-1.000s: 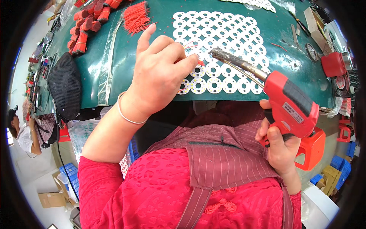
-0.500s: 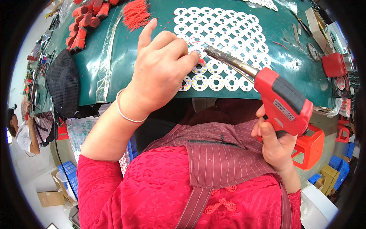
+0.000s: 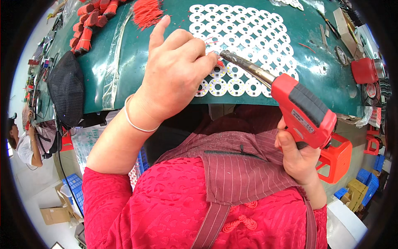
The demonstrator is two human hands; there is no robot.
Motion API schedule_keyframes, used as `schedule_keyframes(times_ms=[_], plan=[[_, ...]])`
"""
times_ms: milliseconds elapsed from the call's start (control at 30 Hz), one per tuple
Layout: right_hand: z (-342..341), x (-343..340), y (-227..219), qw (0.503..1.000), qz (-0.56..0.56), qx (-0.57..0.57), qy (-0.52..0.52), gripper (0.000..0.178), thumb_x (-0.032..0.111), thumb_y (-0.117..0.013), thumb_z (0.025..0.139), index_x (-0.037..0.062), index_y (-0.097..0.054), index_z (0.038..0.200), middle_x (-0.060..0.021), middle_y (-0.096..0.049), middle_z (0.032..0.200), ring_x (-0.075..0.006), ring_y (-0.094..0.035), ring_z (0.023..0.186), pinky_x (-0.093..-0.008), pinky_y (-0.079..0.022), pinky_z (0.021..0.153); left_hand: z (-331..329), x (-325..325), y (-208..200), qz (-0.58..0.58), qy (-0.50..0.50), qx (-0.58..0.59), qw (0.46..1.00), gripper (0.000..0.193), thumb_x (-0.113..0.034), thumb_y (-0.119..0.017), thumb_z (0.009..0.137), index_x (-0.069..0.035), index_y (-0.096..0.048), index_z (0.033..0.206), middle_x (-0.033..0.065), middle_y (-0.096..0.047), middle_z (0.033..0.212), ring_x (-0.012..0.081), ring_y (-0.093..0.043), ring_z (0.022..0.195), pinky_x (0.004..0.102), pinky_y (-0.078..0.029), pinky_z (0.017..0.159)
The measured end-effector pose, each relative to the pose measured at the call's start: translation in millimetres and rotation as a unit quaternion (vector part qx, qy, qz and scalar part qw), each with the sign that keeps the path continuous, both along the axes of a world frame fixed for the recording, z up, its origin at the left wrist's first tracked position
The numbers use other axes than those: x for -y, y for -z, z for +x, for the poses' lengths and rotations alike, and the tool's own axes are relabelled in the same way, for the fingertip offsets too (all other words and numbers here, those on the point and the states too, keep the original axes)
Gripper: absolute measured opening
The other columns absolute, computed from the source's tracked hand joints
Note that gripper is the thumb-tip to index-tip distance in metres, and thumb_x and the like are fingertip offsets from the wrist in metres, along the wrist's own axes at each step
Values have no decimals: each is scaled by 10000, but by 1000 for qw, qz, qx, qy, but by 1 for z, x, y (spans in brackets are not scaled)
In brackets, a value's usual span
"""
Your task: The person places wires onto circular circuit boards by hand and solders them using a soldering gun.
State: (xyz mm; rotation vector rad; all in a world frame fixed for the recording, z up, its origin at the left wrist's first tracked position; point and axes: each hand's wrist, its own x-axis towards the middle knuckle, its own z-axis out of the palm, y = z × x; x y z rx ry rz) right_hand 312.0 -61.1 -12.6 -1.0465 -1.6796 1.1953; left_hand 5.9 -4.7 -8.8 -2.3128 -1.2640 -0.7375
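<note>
My left hand (image 3: 174,70) is raised over the table with its thumb and fingertips pinched around a short red wire (image 3: 221,64); the forefinger stretches upward. My right hand (image 3: 300,159) grips the handle of a red and black soldering gun (image 3: 306,110). Its long metal barrel points left, and the dark tip is right beside my left fingertips. Below both lie rows of round white LED boards (image 3: 236,88), each with a hole in the middle. My fingers hide the board under the pinch, so whether the wire touches it I cannot tell.
A loose pile of red wires (image 3: 148,14) and several tied red bundles (image 3: 85,39) lie at the far left of the green table (image 3: 137,62). A black mesh object (image 3: 66,89) hangs at the left edge. Red stools (image 3: 335,159) stand right; another person (image 3: 27,143) is far left.
The soldering gun has shifted slightly left, its tip staying by my left fingertips. My left hand keeps its pinch. The whole table view has moved a little.
</note>
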Motion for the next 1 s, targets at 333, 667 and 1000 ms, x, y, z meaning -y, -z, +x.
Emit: schedule_keyframes(times_ms=[333, 667, 1000], plan=[[-1, -7, -3, 998, 58, -11, -37, 481, 176, -644, 1009, -19, -461, 1409, -209, -589, 1329, -80, -518, 683, -262, -495, 578, 0, 1, 0, 3, -5, -6, 1000, 160, -94, -744, 741, -154, -750, 888, -38, -604, 794, 174, -622, 865, 506, -331, 1139], [1, 5, 0, 996, 49, -67, -12, 466, 150, -629, 1012, -9, -458, 1416, -219, -587, 1343, -81, -524, 683, -265, -496, 582, -3, 5, -4, 27, 9, 12, 1000, 236, -37, -770, 703, -128, -756, 921, -8, -654, 868, 225, -635, 956, 501, -370, 1113], [9, 15, -7, 999, 11, -25, -33, 529, 170, -664, 994, -22, -448, 1437, -231, -589, 1347, -88, -532, 690, -263, -503, 601, -3, 23, -8, 17, 14, 13, 1000, 223, -41, -786, 709, -130, -754, 911, -7, -597, 773, 231, -625, 909, 498, -383, 1103]])
